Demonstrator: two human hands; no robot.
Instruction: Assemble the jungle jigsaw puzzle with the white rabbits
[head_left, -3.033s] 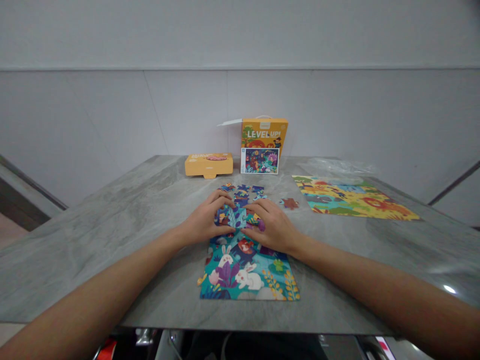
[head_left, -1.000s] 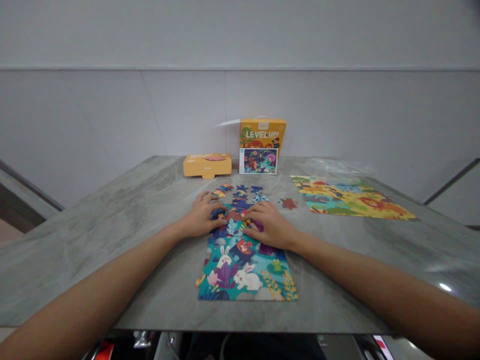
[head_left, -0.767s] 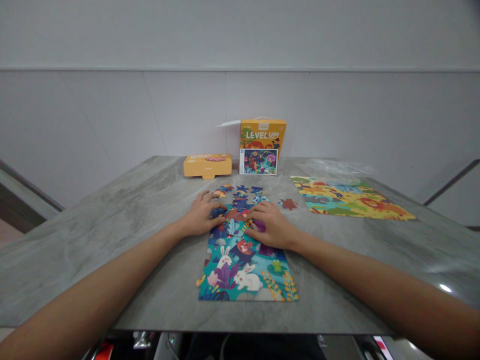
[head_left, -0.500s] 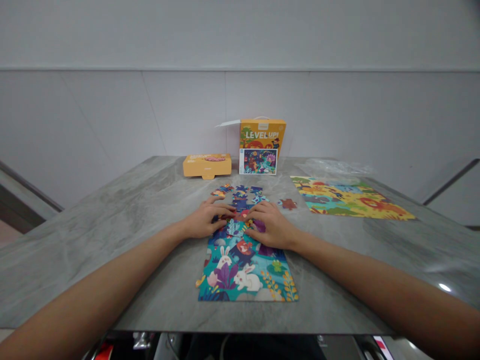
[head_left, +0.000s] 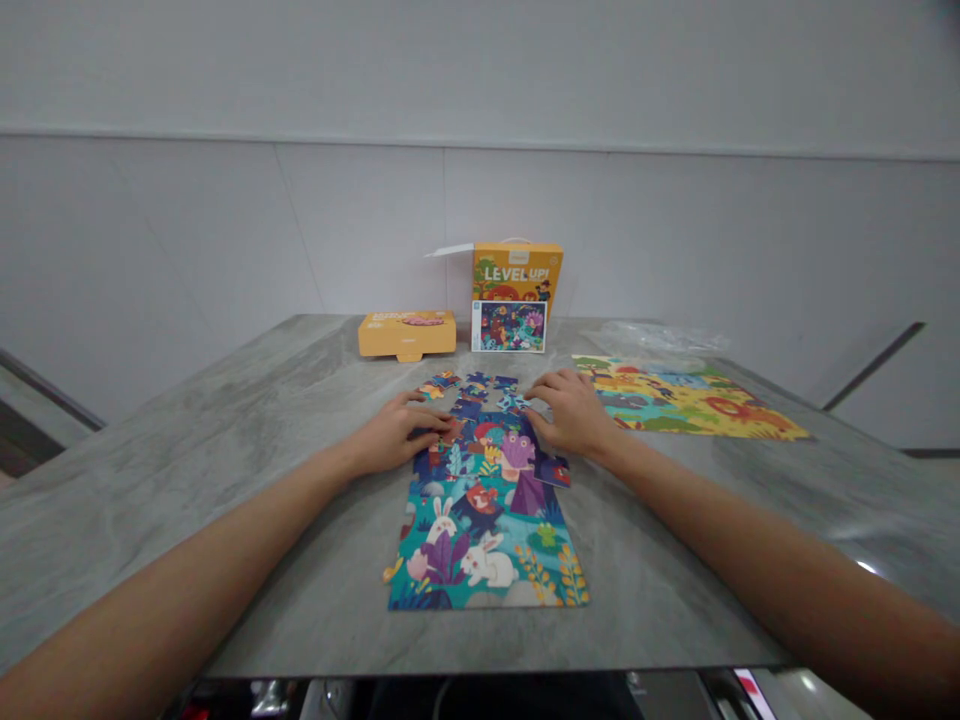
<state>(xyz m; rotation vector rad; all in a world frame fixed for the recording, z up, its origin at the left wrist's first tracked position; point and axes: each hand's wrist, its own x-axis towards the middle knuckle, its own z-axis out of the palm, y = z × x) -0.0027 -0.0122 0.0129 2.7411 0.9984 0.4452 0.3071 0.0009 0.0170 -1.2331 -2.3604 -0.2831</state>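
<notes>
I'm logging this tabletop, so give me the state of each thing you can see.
Forest puzzle: near part joined
Far pieces: lying flat with gaps
Dark piece: seemingly unjoined
Left hand: bent, on the puzzle
Right hand: bent, grip unclear
Picture card: standing upright
LEVEL UP box: standing, flap out
Small yellow box: lying flat, front tab out
Animal picture: flat, partly hidden
Clear plastic: crumpled
</notes>
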